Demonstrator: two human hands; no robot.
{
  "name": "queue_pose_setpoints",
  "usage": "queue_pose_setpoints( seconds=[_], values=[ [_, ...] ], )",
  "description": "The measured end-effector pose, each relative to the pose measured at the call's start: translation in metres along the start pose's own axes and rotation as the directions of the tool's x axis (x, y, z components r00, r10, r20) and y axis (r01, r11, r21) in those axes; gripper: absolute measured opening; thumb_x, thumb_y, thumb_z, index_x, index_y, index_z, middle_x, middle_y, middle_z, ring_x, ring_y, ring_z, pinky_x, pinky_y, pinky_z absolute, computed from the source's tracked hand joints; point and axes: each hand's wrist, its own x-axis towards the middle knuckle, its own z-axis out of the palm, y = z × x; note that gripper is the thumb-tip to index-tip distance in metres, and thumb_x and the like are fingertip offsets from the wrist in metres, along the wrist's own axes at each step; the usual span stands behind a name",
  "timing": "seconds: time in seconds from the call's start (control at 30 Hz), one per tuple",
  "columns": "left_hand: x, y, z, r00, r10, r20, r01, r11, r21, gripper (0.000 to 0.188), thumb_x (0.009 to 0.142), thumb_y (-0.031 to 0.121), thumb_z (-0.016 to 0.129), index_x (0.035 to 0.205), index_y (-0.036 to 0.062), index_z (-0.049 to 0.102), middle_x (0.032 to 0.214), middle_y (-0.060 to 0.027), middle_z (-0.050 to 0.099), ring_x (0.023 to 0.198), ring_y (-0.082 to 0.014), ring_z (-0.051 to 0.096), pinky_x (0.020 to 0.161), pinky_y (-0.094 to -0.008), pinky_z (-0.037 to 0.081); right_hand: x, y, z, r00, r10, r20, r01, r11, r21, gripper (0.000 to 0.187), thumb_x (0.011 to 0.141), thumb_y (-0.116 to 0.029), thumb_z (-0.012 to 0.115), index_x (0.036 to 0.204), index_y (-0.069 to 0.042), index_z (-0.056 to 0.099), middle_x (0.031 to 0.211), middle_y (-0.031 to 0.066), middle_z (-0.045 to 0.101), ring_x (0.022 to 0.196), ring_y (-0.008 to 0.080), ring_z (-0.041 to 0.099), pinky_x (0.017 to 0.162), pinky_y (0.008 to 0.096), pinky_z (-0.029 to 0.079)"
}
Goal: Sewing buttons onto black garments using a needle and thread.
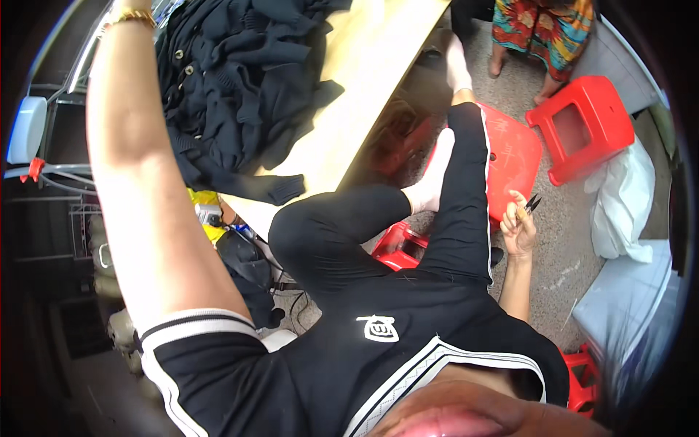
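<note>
My left arm stretches up along the left side, past a heap of dark knitted garments [247, 80] with buttons on some of them. Only the base of my left hand [132, 4] shows at the upper edge, above a gold bracelet [129, 17]; its fingers are cut off. On the right, beside my leg, my right hand [518, 230] is raised with its fingers curled. It holds a pair of small black thread snips [534, 202], whose tips point up and outward. The garments lie on a pale wooden table [378, 65], one sleeve [280, 188] reaching its near edge.
A red plastic stool [513, 149] stands under my outstretched leg, another red stool [619, 109] farther right. A white plastic sack [622, 200] lies near it. Another person's patterned trousers [542, 33] and bare feet show at the far right. A black bag [244, 266] is below the table.
</note>
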Motion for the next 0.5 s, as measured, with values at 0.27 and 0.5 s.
queue_pose_setpoints(
  seconds=[0.27,0.5],
  values=[
    [-0.119,-0.320,0.005,0.769,-0.617,-0.165,0.639,0.741,0.204,0.052,0.085,0.050,0.069,0.098,-0.0010,0.075,0.104,-0.0229,0.072,0.107,-0.0348,0.068,0.089,-0.0439,0.051,0.011,0.005,-0.011,0.997,0.031,-0.069,-0.037,0.995,-0.092,0.041,0.101,-0.020,0.053,0.135,0.001,0.048,0.068,-0.0012,0.039,0.047,0.0037,0.029,0.039,0.0180,0.025],
    [-0.145,-0.308,0.001,0.886,-0.360,-0.293,0.457,0.785,0.418,0.079,0.084,0.048,0.070,0.145,0.0060,0.044,0.146,-0.0280,0.045,0.134,-0.0420,0.047,0.111,-0.0466,0.040,0.009,0.012,-0.009,0.987,0.059,-0.152,-0.080,0.988,-0.134,0.038,0.105,-0.023,0.047,0.135,0.000,0.051,0.068,-0.0030,0.035,0.047,0.0036,0.027,0.039,0.0192,0.023]
  ],
)
